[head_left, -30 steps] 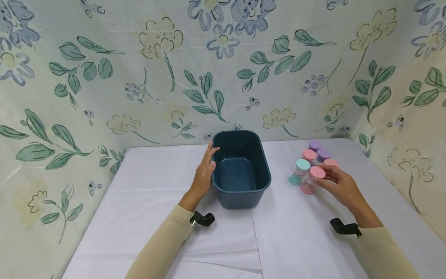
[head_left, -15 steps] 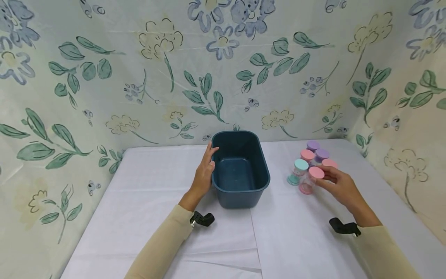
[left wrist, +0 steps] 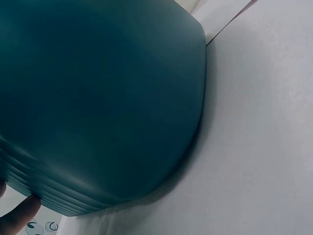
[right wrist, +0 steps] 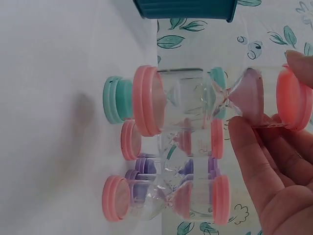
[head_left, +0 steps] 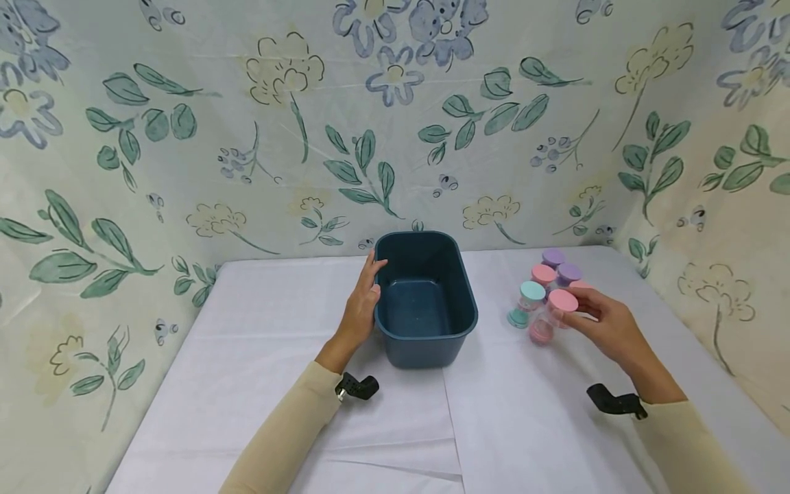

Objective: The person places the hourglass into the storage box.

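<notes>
My right hand pinches a pink-capped sand timer near its top, thumb on one side and fingers on the other. In the right wrist view this timer shows clear glass with pink sand, and its base appears slightly off the cloth. Close around it stand a teal sand timer, other pink ones and two purple ones. My left hand rests along the left wall of a dark teal bin, its fingers mostly straight. The left wrist view shows fingertips against the bin's ribbed edge.
The bin stands mid-table, and no objects show inside it. A white cloth with creases covers the table. Floral fabric hangs behind and at both sides. Each wrist carries a black camera mount.
My right hand has raised the pink sand timer slightly from among the others and tilted it a little. My left hand and the bin have stayed in place.
</notes>
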A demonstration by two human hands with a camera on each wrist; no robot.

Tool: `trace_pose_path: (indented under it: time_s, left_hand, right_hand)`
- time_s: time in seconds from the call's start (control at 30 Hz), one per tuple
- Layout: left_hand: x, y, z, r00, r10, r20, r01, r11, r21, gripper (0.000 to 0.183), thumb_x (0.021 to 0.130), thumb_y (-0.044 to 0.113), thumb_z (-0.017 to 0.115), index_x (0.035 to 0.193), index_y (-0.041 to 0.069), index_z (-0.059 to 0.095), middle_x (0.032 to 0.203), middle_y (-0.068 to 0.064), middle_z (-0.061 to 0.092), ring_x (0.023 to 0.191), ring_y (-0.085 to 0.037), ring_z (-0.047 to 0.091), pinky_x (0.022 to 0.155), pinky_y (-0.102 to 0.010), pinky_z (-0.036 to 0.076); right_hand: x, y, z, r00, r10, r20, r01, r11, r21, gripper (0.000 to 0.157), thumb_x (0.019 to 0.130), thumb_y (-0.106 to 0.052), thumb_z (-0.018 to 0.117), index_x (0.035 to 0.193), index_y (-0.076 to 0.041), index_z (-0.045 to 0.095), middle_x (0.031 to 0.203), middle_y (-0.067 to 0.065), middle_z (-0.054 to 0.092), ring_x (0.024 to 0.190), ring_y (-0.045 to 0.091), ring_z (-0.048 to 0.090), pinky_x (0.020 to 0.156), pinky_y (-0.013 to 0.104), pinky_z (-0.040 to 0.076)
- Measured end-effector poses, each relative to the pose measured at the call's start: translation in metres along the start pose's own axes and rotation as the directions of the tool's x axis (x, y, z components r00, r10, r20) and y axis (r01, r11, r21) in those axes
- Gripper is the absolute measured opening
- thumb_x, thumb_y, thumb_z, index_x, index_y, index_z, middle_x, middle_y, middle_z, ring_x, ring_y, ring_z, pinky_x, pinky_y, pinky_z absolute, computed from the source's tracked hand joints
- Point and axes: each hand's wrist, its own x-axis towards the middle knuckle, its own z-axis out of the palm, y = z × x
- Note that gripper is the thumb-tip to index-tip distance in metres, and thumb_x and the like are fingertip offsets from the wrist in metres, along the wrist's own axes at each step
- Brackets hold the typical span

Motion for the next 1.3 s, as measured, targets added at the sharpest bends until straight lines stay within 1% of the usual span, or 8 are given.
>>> trace_pose_path:
  time_s: [0.13,0.2,0.4,0.53,0.67,0.9,1.1,1.3]
  left_hand:
    - [-0.001,0.001,0.001,1.000,0.001,0.007,-0.001,1.000,-0.011,0.055,0.102,0.038,0.022,0.149,0.013,0.032,0.162,-0.009,0.010,0.147,-0.020,0.011,0.113,-0.056,0.018]
    - [-0.001,0.002,0.000,1.000,-0.001,0.008,0.002,1.000,-0.012,0.055,0.102,0.039,0.023,0.149,0.013,0.032,0.162,-0.009,0.010,0.147,-0.020,0.011,0.113,-0.056,0.018]
    - [0.006,0.001,-0.001,1.000,0.007,0.014,-0.007,1.000,0.008,0.054,0.102,0.039,0.023,0.149,0.014,0.032,0.162,-0.008,0.010,0.147,-0.019,0.011,0.114,-0.055,0.019]
    - [0.010,0.003,-0.004,1.000,0.011,0.012,-0.011,1.000,0.007,0.051,0.101,0.030,0.026,0.149,0.013,0.032,0.162,-0.006,0.009,0.147,-0.019,0.012,0.113,-0.056,0.019]
    - [0.007,0.003,-0.005,1.000,-0.005,-0.008,0.006,1.000,0.003,0.051,0.100,0.027,0.028,0.149,0.013,0.034,0.162,-0.007,0.010,0.147,-0.019,0.012,0.112,-0.057,0.021]
    - [0.000,0.001,-0.001,1.000,0.002,0.022,-0.002,1.000,0.005,0.050,0.100,0.021,0.029,0.149,0.013,0.032,0.162,-0.010,0.010,0.147,-0.021,0.011,0.112,-0.056,0.022]
    - [0.001,0.001,-0.001,1.000,-0.002,0.019,0.002,1.000,0.001,0.050,0.101,0.022,0.027,0.150,0.014,0.032,0.161,-0.011,0.011,0.147,-0.022,0.011,0.113,-0.056,0.020]
    - [0.001,0.002,-0.001,1.000,-0.019,0.019,0.018,1.000,0.022,0.050,0.101,0.020,0.028,0.150,0.012,0.032,0.162,-0.004,0.010,0.147,-0.017,0.011,0.114,-0.054,0.020]
  right_hand:
    - [-0.002,-0.008,-0.004,0.999,-0.042,-0.013,0.043,0.999,0.025,0.056,0.088,-0.034,0.069,0.135,-0.007,0.052,0.129,0.016,0.055,0.102,-0.003,0.051,0.071,0.007,0.047]
    - [-0.002,-0.013,-0.005,0.998,-0.064,-0.019,0.065,0.997,0.036,0.054,0.088,-0.031,0.070,0.134,-0.008,0.054,0.127,0.013,0.057,0.098,-0.011,0.048,0.071,0.009,0.048]
    - [0.003,-0.031,-0.014,0.996,-0.088,-0.032,0.089,0.996,0.032,0.053,0.088,-0.031,0.069,0.134,-0.008,0.054,0.126,0.013,0.057,0.099,-0.008,0.049,0.071,0.009,0.048]
    - [0.008,-0.044,-0.017,0.994,-0.099,-0.043,0.102,0.993,0.063,0.051,0.088,-0.030,0.070,0.133,-0.011,0.055,0.125,0.008,0.057,0.099,-0.004,0.052,0.072,0.009,0.049]
    - [0.013,-0.056,-0.016,0.992,-0.120,-0.024,0.122,0.986,0.112,0.048,0.087,-0.026,0.071,0.131,-0.013,0.057,0.124,0.005,0.058,0.099,0.001,0.056,0.074,0.011,0.050]
    - [0.014,-0.071,-0.016,0.993,-0.120,0.001,0.120,0.990,0.068,0.054,0.086,-0.032,0.073,0.134,-0.015,0.056,0.127,0.005,0.059,0.101,0.001,0.054,0.075,0.009,0.047]
    - [0.023,-0.087,-0.017,0.985,-0.170,0.022,0.166,0.980,0.111,0.052,0.085,-0.032,0.073,0.132,-0.016,0.057,0.125,0.004,0.062,0.102,0.005,0.058,0.077,0.011,0.049]
    - [0.031,-0.103,-0.023,0.976,-0.214,0.037,0.206,0.965,0.160,0.049,0.086,-0.026,0.072,0.132,-0.014,0.058,0.126,0.005,0.062,0.106,0.003,0.058,0.080,0.013,0.049]
